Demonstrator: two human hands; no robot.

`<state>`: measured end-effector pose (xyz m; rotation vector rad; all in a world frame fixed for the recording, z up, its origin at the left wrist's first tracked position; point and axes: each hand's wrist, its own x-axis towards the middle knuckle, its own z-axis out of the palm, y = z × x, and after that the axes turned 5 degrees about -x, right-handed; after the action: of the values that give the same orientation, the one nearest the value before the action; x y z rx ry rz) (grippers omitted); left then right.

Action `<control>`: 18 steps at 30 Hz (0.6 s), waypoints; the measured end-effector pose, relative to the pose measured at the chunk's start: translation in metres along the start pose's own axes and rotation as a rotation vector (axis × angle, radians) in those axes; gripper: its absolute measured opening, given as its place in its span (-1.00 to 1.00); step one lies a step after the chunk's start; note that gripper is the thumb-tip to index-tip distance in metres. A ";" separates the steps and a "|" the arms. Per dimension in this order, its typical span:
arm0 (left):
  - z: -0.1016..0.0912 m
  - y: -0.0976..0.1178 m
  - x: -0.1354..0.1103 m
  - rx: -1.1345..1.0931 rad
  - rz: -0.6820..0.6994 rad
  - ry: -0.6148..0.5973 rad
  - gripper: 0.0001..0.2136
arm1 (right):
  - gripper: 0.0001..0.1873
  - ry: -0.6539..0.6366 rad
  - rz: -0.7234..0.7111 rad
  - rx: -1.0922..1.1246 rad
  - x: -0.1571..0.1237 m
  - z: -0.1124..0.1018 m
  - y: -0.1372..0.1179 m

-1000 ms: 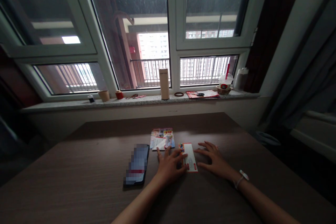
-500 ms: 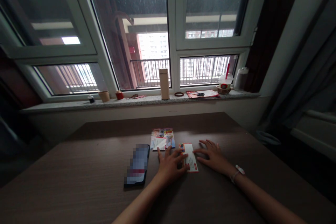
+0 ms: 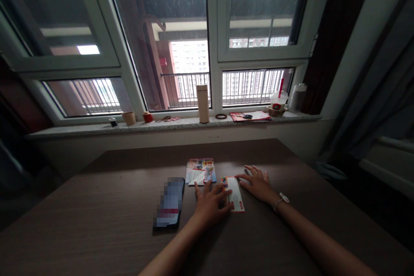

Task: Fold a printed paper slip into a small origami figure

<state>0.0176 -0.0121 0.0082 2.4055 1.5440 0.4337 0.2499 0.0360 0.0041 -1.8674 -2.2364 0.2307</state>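
Since the earlier frame, the person's right hand (image 3: 257,184) is sliding up the table and in toward the card, while the left hand (image 3: 210,207) is staying about where it was. A white wristband (image 3: 280,199) is sitting on the right wrist. The card (image 3: 234,194), white with red edges and a colourful corner, is lying flat on the brown wooden table (image 3: 97,220), upright to the person and between the two hands. The left hand's fingers are spread apart, with their tips resting against the card's left edge. The right hand's fingers are also apart, reaching the card's upper right edge. Neither hand is clamping it or lifting it. Just beyond the card, a colourful leaflet (image 3: 200,170) is lying on the table, nearly touching it. To the left of the left hand, a phone (image 3: 168,202) is lying face up, its screen blurred. Past the table, a tall beige bottle (image 3: 203,103) and a cup with a red straw (image 3: 278,100) are standing on the stone windowsill (image 3: 181,125).
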 end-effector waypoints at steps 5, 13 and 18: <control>0.000 -0.001 0.000 -0.001 0.007 -0.006 -0.57 | -0.55 0.037 -0.045 0.002 -0.006 0.000 -0.003; 0.001 -0.003 -0.001 -0.003 0.036 0.007 -0.59 | -0.59 -0.013 -0.151 0.105 -0.027 -0.002 -0.004; 0.000 -0.002 -0.001 0.006 0.029 0.017 -0.59 | -0.69 0.057 -0.106 0.109 -0.026 0.004 -0.008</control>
<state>0.0154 -0.0126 0.0075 2.4381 1.5211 0.4575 0.2459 0.0088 0.0008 -1.6747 -2.2287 0.2723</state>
